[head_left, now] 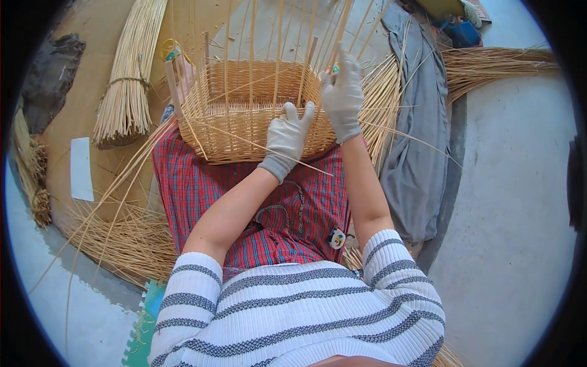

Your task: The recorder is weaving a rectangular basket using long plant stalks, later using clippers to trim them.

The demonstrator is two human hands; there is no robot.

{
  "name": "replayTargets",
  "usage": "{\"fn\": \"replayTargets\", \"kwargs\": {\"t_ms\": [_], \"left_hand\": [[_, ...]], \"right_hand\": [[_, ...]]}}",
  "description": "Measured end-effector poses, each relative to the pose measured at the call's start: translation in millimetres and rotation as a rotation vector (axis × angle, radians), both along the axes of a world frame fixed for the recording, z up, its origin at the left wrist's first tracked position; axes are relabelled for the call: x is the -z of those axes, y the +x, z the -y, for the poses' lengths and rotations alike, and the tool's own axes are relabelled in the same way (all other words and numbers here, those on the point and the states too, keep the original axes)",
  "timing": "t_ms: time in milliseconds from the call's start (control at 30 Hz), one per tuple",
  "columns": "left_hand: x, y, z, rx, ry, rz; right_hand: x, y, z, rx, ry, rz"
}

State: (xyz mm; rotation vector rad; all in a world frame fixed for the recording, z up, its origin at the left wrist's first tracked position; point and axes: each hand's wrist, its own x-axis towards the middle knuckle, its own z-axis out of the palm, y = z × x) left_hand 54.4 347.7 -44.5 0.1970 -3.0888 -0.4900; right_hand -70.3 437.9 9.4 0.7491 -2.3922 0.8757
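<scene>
A half-woven wicker basket [238,131], golden tan and roughly rectangular, rests across my lap with tall upright rods [278,49] rising from its walls. My left hand [286,133], in a pale grey-white glove, is closed on the near wall toward its right end, with two fingertips showing above. My right hand [343,95], gloved the same way, is at the basket's right corner. Its fingers are closed around an upright rod there, partly hidden by the hand. A loose weaving rod [257,144] slants across the near wall and passes under my left wrist.
Red plaid cloth [195,196] covers my lap. Bundles of rods lie at the upper left [125,92], right of the basket [382,101] and far right [495,67]. Loose rods [128,241] spread at lower left. Grey cloth [422,153] hangs on the right.
</scene>
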Motion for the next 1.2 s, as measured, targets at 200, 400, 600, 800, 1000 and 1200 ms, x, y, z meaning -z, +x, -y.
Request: {"fn": "replayTargets", "kwargs": {"t_ms": [200,400,600,800,1000,1200], "left_hand": [[6.5,31.0,17.7,0.032,0.584,-0.510],[31.7,118.4,140.6,-0.850,1.335,-0.774],[36.0,145.6,204.8,-0.874,1.095,-0.773],[50.4,154.5,181.7,-0.752,1.299,-0.945],[26.6,108.0,236.2,-0.284,0.952,-0.736],[11.3,103.9,278.8,-0.045,1.116,-0.078]], "right_hand": [[19.0,52.3,-32.8,-0.059,-0.213,0.187],[54.4,133.6,-4.7,-0.118,-0.300,0.423],[24.2,200.6,114.3,-0.643,-0.067,0.388],[-6.7,228.5,173.6,-0.721,0.181,0.249],[1.6,227.2,140.3,-0.693,0.022,0.184],[38.0,160.5,101.7,-0.052,-0.927,1.531]]}}
